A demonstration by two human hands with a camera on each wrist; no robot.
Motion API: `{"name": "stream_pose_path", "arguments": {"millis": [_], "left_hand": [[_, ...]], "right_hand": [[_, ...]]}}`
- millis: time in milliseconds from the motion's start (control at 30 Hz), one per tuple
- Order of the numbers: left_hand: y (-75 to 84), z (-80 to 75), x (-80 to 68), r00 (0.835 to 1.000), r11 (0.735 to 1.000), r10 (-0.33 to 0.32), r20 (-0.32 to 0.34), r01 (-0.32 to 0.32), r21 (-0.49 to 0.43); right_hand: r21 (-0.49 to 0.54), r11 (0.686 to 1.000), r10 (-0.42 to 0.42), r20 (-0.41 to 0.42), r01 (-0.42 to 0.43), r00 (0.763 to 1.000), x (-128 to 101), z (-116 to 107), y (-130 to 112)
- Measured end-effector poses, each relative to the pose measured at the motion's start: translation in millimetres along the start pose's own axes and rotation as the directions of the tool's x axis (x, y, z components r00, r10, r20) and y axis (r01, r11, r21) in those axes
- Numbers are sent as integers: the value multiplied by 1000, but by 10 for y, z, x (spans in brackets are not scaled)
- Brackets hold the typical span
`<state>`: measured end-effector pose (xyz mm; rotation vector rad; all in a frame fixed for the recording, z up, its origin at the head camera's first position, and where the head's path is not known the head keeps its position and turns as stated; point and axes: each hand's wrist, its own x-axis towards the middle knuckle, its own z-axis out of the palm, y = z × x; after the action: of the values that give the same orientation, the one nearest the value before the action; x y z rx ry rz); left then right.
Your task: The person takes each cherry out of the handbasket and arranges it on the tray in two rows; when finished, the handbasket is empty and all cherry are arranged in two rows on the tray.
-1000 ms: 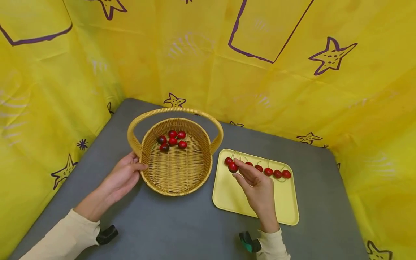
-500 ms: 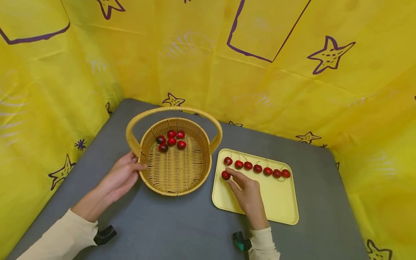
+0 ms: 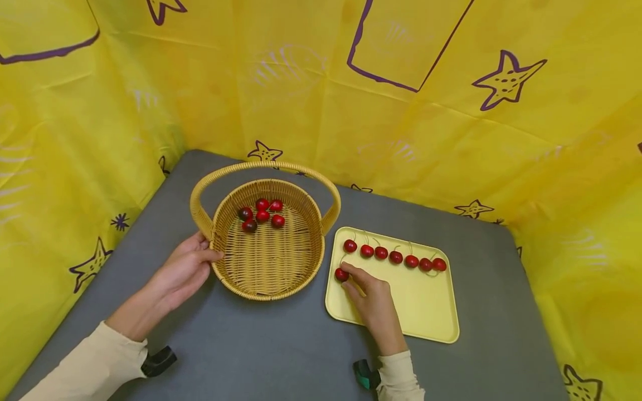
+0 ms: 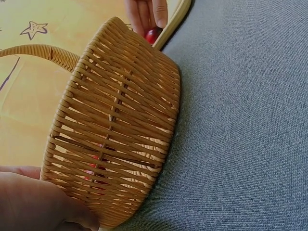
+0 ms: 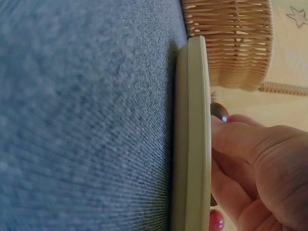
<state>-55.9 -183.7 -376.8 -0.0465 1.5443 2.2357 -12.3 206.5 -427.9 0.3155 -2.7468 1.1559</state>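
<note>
Red cherry (image 3: 341, 274) with a thin stem sits at the near-left corner of the pale yellow rectangular plastic tray (image 3: 426, 312), apart from the row above it. Right hand (image 3: 373, 301) lies on the tray, fingertips (image 3: 351, 273) touching the cherry; fingers bent round it, though a firm pinch cannot be told from the head view. Right wrist view: fingers (image 5: 240, 139) curled just over the tray's edge, a dark cherry (image 5: 219, 111) at their tips.

Row of six red cherries (image 3: 395, 257) lines the tray's far side, stems up, well spaced.

Round woven wicker basket (image 3: 301, 273) with arched handle stands just left of the tray on the grey cloth-covered desk (image 3: 261, 345). Five cherries (image 3: 261, 213), red and dark, clustered at its far inner side.

Left hand (image 3: 183, 273) rests against the basket's near-left wall, thumb on the rim, fingers relaxed.

Yellow star-printed cloth (image 3: 451, 111) backs the desk.
</note>
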Motion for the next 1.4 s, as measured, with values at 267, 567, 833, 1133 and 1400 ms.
{"name": "stream_pose_path", "arguments": {"millis": [267, 567, 833, 1133, 1400], "left_hand": [[0, -21, -5, 1000, 1000, 2, -1, -2, -3], [27, 1, 12, 1000, 1000, -12, 2, 12, -10], [13, -8, 6, 1000, 1000, -9, 1, 9, -10], [-4, 0, 13, 1000, 1000, -10, 2, 10, -14], [18, 18, -13, 1000, 1000, -17, -10, 17, -7]], "right_hand": [[-13, 1000, -14, 6, 15, 1000, 7, -37, -60], [296, 953, -58, -34, 65, 998, 186, -251, -417], [501, 854, -211, 89, 139, 973, 686, -126, -904], [546, 837, -267, 354, 34, 896, 1419, 296, -1134], [485, 874, -271, 514, -15, 814, 1835, 638, -1125]]}}
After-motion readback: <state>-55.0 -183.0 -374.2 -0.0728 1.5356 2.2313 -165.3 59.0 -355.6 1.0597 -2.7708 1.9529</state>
